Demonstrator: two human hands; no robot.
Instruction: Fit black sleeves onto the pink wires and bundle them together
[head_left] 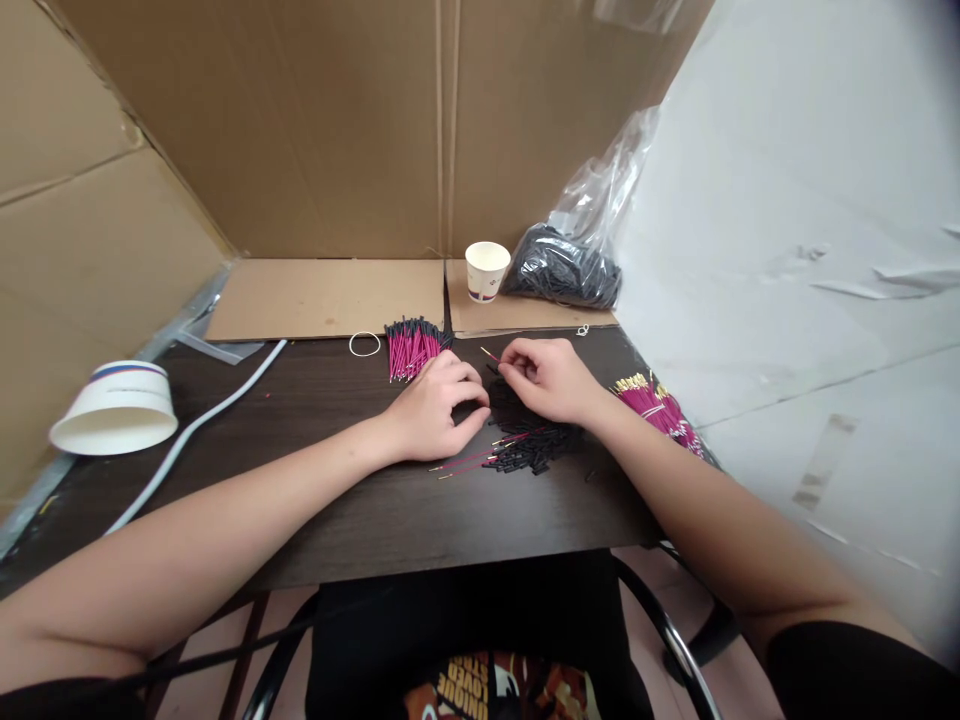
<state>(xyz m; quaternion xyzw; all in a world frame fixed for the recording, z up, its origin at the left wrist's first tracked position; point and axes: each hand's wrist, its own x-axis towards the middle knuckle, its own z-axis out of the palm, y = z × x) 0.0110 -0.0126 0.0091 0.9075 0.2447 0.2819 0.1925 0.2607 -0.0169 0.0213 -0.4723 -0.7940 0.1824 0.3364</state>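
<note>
A thin pink wire (pixel 491 355) with a gold tip is pinched between the thumb and fingertips of the right hand (pixel 546 378), just above a loose heap of short black sleeves (pixel 529 445) that lies on the dark table (pixel 360 500). The left hand (pixel 439 408) rests at the left edge of that heap, fingers curled and pressed together on the small matte tubes; whether it grips one cannot be told. A few more pink wires (pixel 469 462) lie flat at the heap's near left side. Behind and left of the heap sits a bundle of pink wires with black ends (pixel 411 345), and beside it a white rubber band (pixel 364 344). Right of the heap lies a bundle with gold tips (pixel 660 405). Far behind the heap stand a paper cup (pixel 487 270) and a clear plastic bag of black pieces (pixel 566 262) on flat cardboard (pixel 322 295). Well left of the heap lies an upturned paper bowl (pixel 116 408). Cardboard walls enclose the desk.
</note>
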